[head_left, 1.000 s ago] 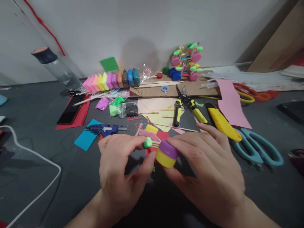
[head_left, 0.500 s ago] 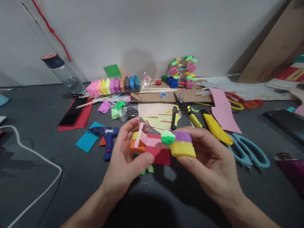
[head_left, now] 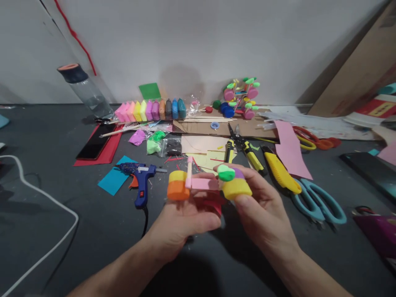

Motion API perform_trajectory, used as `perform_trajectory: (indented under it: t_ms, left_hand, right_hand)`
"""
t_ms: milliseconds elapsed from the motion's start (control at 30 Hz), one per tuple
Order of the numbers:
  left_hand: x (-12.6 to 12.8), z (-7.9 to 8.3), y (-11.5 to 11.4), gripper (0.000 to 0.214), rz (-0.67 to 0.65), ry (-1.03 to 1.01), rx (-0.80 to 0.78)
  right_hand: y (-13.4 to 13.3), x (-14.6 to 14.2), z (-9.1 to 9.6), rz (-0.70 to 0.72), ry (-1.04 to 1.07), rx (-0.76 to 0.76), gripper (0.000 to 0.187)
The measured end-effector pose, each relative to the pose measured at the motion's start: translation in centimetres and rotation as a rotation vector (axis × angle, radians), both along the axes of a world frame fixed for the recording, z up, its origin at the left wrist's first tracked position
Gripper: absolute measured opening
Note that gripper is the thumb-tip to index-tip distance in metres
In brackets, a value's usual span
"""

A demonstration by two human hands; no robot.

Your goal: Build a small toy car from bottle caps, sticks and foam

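Left hand (head_left: 185,218), palm up above the dark work surface (head_left: 62,231), supported a small craft assembly: its fingers were curled under a pink bar (head_left: 202,184) that joined an orange-and-yellow cap (head_left: 177,186) at one end to a yellow-and-purple cap (head_left: 236,186) at the other. A short pink stick (head_left: 189,173) stood upright just beside the orange-and-yellow cap. Right hand (head_left: 262,206) was closed on the yellow-and-purple cap, thumb beneath and fingers over the top; a green clay lump (head_left: 226,173) sat on that cap's near upper edge. The assembly was held clear of the surface, roughly level, between the two hands. Beyond it lay a blue glue gun (head_left: 140,181) to the left, yellow-handled snips (head_left: 244,144) and a yellow utility knife (head_left: 281,167) to the right, with teal scissors (head_left: 318,202) near the knife. A row of coloured clay packets (head_left: 151,110) and a finished multicoloured model (head_left: 241,93) stood against the wall.
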State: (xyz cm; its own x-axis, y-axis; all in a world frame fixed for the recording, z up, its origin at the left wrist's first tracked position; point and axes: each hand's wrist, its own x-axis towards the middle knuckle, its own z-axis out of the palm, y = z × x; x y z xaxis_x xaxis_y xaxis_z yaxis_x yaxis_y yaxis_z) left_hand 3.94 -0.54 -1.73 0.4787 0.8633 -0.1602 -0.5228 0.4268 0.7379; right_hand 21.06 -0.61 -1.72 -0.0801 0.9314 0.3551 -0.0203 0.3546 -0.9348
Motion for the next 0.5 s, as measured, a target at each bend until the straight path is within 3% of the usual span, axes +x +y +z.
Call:
perform_trajectory:
  t_ms: [233,367,500]
  left_hand:
    - [1.0,-0.2,-0.3,0.046,0.136,-0.094,-0.089]
    - [0.9,0.0,-0.2,0.042,0.162,-0.137,-0.117]
    - [0.7,0.3,-0.1,0.034,0.142,-0.148,-0.145]
  right_hand:
    - [-0.7,-2.1,-0.6,-0.024,-0.026,0.007,0.028]
    - [-1.0,-2.3,-1.1,-0.099,-0.217,0.044,0.028]
    - [-1.2,-1.9,-1.0,-0.167,-0.365,0.151,0.045]
